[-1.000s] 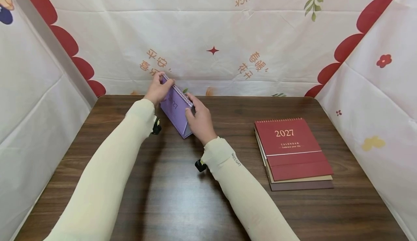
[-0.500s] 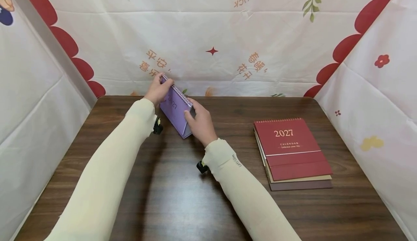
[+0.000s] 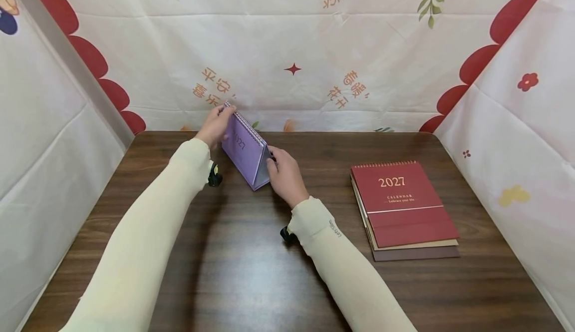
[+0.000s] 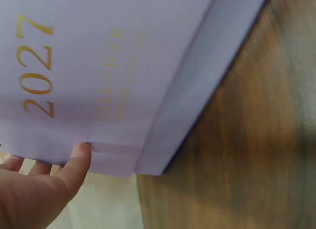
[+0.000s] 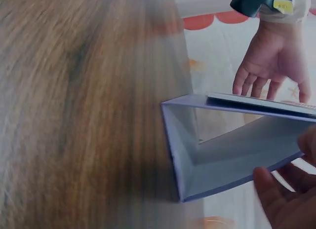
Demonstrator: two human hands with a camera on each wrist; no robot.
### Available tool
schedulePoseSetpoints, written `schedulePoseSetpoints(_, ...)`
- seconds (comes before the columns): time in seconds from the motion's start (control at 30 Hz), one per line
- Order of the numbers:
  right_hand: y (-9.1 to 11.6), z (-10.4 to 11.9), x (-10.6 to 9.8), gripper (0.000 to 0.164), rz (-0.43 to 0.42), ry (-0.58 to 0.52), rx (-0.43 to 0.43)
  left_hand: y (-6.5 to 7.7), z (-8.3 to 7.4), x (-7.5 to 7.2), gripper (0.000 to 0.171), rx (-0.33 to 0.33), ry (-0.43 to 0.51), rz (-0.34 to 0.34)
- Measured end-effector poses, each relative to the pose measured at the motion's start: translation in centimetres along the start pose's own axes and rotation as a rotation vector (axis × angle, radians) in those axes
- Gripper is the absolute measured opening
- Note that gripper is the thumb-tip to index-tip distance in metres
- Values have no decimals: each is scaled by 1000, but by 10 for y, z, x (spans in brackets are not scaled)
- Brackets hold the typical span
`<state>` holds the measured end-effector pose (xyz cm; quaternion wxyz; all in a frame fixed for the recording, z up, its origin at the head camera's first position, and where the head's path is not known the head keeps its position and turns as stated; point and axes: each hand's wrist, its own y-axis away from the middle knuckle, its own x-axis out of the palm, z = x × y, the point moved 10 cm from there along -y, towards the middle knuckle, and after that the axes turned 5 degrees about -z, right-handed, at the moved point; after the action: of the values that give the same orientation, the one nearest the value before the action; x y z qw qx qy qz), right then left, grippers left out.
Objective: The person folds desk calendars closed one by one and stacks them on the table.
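A purple 2027 desk calendar (image 3: 244, 147) stands tented on the table, its spiral binding along the top and its cover facing the near left. My left hand (image 3: 214, 126) is at its far end, near the binding. In the left wrist view, one fingertip of the left hand (image 4: 42, 192) touches the cover, with other fingers at the edge. My right hand (image 3: 287, 176) pinches the rear panel at the near end, the thumb in the triangular opening. In the right wrist view, fingers of the right hand (image 5: 289, 192) lie against the outside of that panel, partly cut off.
A red 2027 calendar (image 3: 404, 202) lies flat at the right on other calendars or boards, a beige and a brown edge showing beneath. The wooden table (image 3: 251, 267) is bounded by a printed white cloth (image 3: 269, 42) at the back and both sides.
My right hand has slid from the calendar's top corner down and right to its open end. The left hand has loosened slightly at the far top corner. The calendar stays about where it was.
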<state>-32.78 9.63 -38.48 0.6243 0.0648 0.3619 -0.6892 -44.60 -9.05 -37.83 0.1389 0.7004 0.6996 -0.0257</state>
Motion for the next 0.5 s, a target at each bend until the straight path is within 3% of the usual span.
schedulePoseSetpoints(0.23,-6,-9,-2,26,-60,-64,39,2,9,-5,55,-28,115,2)
schedulePoseSetpoints(0.5,-4,-5,-14,24,-94,-118,70,8,12,-20,55,24,60,7)
